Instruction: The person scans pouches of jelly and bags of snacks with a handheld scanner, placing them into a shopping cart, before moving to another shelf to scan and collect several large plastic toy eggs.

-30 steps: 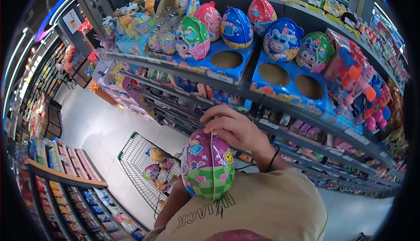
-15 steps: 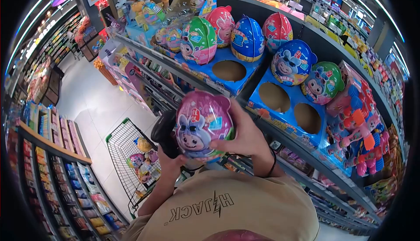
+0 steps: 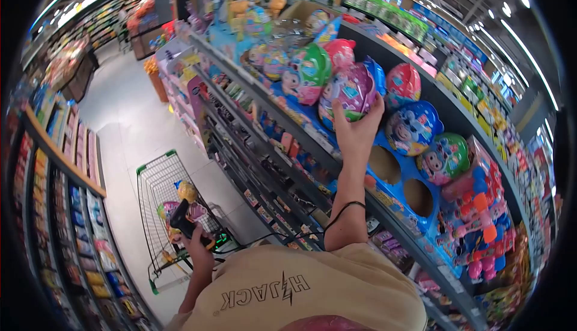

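My right hand (image 3: 356, 125) is wrapped round the lower part of a purple toy egg (image 3: 351, 87) with a cartoon face. It holds the egg at the front of the blue display tray (image 3: 336, 137), between a green egg (image 3: 308, 73) and a blue egg (image 3: 413, 128). Whether the egg rests in its hole is hidden by the egg and my fingers. Down at the left, my left hand (image 3: 197, 241) grips a black handheld device (image 3: 183, 218) above the shopping cart (image 3: 157, 168). Its exact kind does not show.
Two round holes, one of them here (image 3: 418, 197), show in the tray's right part. More eggs, such as a red one (image 3: 402, 84), stand behind. Pink and orange toys (image 3: 481, 217) hang at the right. A shelf of packets (image 3: 84, 235) lines the left side.
My right hand has carried the purple egg away from my chest, up to the display tray. My left hand has come off the egg and dropped towards the cart with the black device.
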The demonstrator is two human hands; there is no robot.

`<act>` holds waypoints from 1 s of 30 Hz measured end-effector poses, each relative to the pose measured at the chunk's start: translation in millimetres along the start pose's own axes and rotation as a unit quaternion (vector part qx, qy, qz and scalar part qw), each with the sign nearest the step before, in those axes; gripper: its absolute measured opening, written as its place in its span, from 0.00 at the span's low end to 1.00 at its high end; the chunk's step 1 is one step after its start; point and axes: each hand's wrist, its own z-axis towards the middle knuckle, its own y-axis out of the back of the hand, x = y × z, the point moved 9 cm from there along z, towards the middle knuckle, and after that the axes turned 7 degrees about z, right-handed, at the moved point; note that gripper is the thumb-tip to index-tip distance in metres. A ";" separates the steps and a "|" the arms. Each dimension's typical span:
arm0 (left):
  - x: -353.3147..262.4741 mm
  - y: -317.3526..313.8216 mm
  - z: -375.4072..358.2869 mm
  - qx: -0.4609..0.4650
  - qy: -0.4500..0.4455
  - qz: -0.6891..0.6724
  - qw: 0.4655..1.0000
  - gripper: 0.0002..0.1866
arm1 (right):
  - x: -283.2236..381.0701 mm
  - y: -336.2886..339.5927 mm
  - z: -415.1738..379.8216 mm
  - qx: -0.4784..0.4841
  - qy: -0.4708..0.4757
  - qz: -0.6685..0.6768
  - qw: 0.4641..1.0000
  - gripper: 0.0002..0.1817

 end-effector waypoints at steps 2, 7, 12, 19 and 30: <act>-4.3 36.5 8.4 -0.051 -0.026 -0.016 0.998 0.17 | -5.8 -12.0 -3.7 0.017 0.037 -0.059 0.997 0.54; -12.6 114.9 23.3 -0.123 -0.028 -0.021 0.992 0.15 | 7.0 -20.7 -22.6 -0.031 0.121 -0.242 0.962 0.57; -18.9 200.4 42.2 -0.197 -0.012 -0.009 0.980 0.10 | 101.5 -55.4 -90.7 -0.076 0.138 -0.117 0.981 0.46; -3.4 364.9 59.8 -0.356 0.014 0.121 0.927 0.16 | 87.8 -196.1 -185.1 0.112 0.077 0.107 0.985 0.25; 72.6 480.9 50.1 -0.367 -0.061 0.330 0.868 0.31 | -89.8 -437.4 -397.2 0.301 -0.178 0.181 0.919 0.22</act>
